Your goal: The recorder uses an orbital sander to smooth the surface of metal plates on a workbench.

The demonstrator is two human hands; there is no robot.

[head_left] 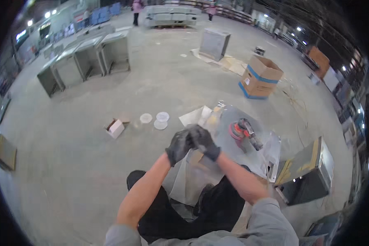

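My left hand (pixel 179 147) and my right hand (pixel 204 141), both in dark gloves, meet in front of me above a pale metal box (pixel 183 180) between my knees. Their fingers are curled in against each other, and whatever they may hold is hidden. To the right, a red and black power sander (pixel 242 130) rests on a grey metal panel (pixel 229 119). A white sheet (pixel 194 116) and a blurred clear bottle (pixel 215 115) with yellowish contents are just beyond my hands.
White sanding discs (pixel 162 117) and a small opened box (pixel 115 128) lie on the floor ahead left. A cardboard box (pixel 259 78) with blue tape stands ahead right, near a grey cabinet (pixel 213 44). Metal housings (pixel 84 61) line the left; another (pixel 309 172) sits by my right.
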